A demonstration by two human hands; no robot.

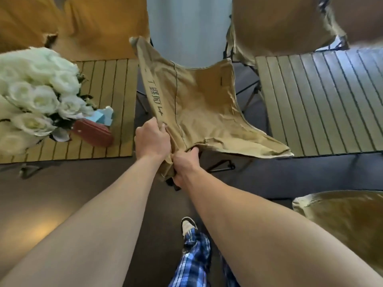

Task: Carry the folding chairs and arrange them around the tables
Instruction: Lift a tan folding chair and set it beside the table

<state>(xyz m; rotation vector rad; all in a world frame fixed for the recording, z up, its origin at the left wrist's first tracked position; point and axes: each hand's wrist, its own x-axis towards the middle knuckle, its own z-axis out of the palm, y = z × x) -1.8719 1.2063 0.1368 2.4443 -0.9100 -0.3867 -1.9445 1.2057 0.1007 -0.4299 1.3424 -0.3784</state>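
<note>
tan canvas chair [199, 104] hangs in the gap between the two slatted tables [323, 100], its near corner gripped by both left hand [152, 139] and right hand [186, 162]. other chairs [277, 23] already stand around; this one looks not yet set down.

floor [62, 193]: dark brown, smooth, warm light patch low left
pillar [186, 27]: pale white-blue, upright, centre back
flowers [35, 96]: white rose bouquet, far left
box [93, 132]: red-brown, just beside flowers
light: warm indoor
</note>
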